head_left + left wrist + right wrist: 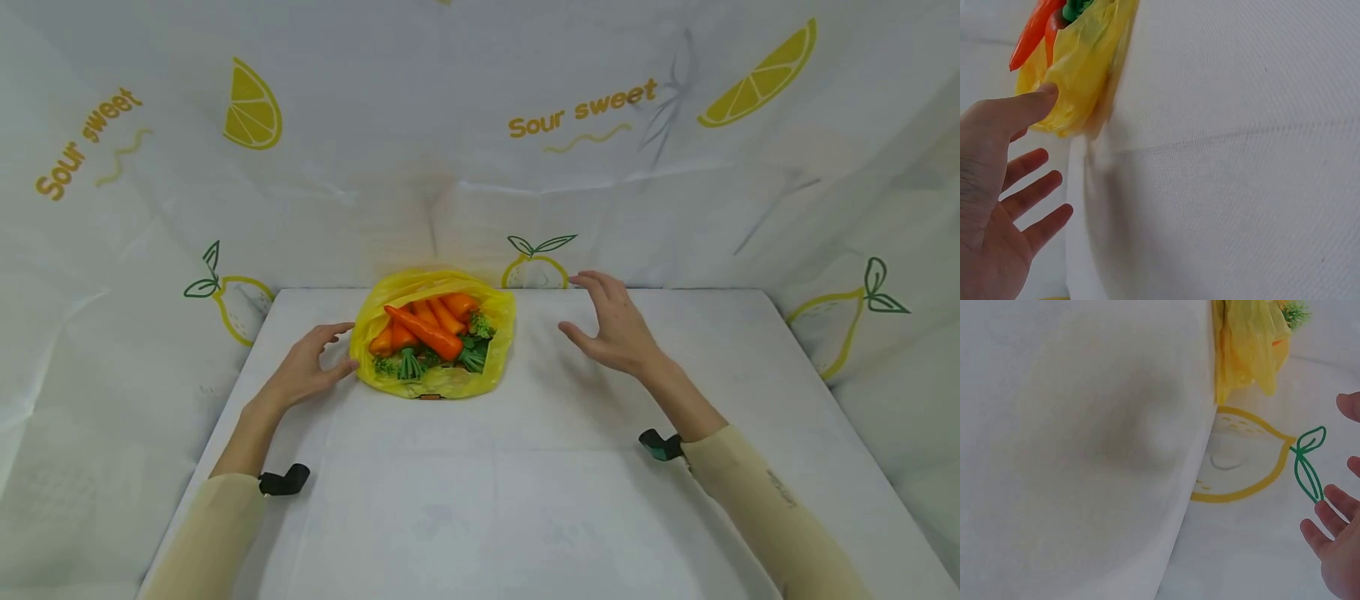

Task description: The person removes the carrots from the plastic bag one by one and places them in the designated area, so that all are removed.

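- Left hand [303, 372]: fingers spread, tips by the left edge of the yellow bag [501, 342]; contact is unclear.
- The bag sits at the counter's [420, 500] far side, mouth open on carrots [427, 331]; thin film probably wants a gentle, wide hold.
- Right hand [615, 329]: spread, apart from the bag; best brought evenly to the opposite rim.

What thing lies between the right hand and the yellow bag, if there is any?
In the head view, only bare white tabletop shows between the right hand and the yellow bag; no object lies there.
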